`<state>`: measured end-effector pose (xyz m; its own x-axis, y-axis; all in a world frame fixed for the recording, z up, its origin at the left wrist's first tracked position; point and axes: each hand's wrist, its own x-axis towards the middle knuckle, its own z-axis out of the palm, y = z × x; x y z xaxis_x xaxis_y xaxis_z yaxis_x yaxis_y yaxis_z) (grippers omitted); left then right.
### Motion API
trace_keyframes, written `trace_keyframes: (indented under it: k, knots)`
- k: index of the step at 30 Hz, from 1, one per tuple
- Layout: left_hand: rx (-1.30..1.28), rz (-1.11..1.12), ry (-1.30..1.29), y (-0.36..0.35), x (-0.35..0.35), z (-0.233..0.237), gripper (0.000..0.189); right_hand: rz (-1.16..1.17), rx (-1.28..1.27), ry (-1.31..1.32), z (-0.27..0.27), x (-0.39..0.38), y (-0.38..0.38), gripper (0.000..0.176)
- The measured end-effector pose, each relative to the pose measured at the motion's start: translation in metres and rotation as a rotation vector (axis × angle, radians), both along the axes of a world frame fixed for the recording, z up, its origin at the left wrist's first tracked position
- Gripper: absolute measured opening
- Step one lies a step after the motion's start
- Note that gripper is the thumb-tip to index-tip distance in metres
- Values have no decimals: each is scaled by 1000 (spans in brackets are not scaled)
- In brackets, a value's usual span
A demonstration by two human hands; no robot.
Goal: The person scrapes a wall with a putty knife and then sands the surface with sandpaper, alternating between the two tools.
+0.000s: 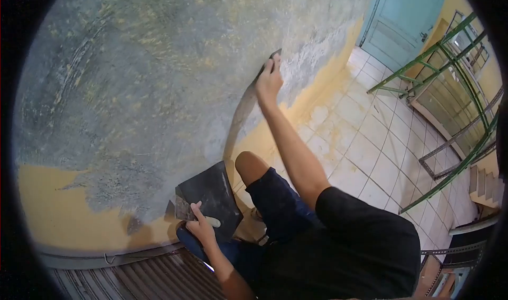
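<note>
My right hand [270,80] is closed on a dark flat tool [275,53], held against the wall [174,78], which is coated in patchy grey over yellow. Low at the wall, my left hand [201,228] grips a scraper with a wide metal blade [182,209] and a pale handle [213,221]. Behind that hand lies a dark flat sheet [214,194], close to my bent knee. Whether my left hand also holds the sheet cannot be made out.
Pale floor tiles [365,146] stretch to the right of the wall. A green metal frame [465,78] stands there, near a light blue door [402,25]. Dark corrugated metal [132,276] lies at the lower left. Steps [484,186] show at the far right.
</note>
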<state>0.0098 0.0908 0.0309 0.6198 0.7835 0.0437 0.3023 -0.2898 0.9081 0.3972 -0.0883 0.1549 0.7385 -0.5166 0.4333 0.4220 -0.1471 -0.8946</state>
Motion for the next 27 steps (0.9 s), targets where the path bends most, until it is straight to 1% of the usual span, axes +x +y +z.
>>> trace_keyframes:
  k: [1,3,5,7,8,9,11,13,14,16,18,20,21,23,24,25,26,27]
  knots:
    - [-6,-2,-4,0,0,-4,55,-2,-6,-4,-9,-10,16,47]
    - [4,7,38,7,3,-16,55,-110,-185,-133,-41,-62,77,52]
    - [14,9,-1,13,9,-28,56,75,-266,-179,-63,-115,103,54]
    - [15,9,-35,13,9,-37,56,99,-266,-166,-64,-99,85,54]
    - [34,14,-58,10,9,-33,56,124,-266,-159,-60,-85,69,54]
    - [51,20,-79,7,7,-28,55,69,-216,-131,-47,-58,48,52]
    - [27,18,-59,1,4,-13,54,43,-127,-49,-17,0,-1,49]
    - [7,26,-45,3,-2,-8,54,167,84,167,27,9,-39,46]
    - [-29,38,-36,5,-4,-9,54,169,79,162,16,10,-31,46]
    - [-69,42,-35,8,0,-17,54,-61,-116,-18,-27,5,6,49]
    - [-79,77,-77,13,4,-28,54,-61,-215,-201,-62,-61,65,52]
    - [-60,85,-89,5,8,-21,54,84,-325,-220,-80,-108,82,56]
    - [-42,95,-105,3,10,-19,54,81,-325,-220,-79,-98,77,56]
    - [-69,76,-81,11,7,-30,53,3,-241,-109,-70,-55,49,52]
    - [-98,60,-55,13,2,-34,53,56,-151,-1,-51,-30,25,50]
    - [-104,60,-50,10,-1,-30,53,108,-63,104,-29,-3,-5,49]
    - [-57,56,-63,7,-2,-18,53,65,-76,205,-11,21,-36,48]
    - [-8,56,-81,7,-3,-10,53,26,-89,300,0,34,-51,48]
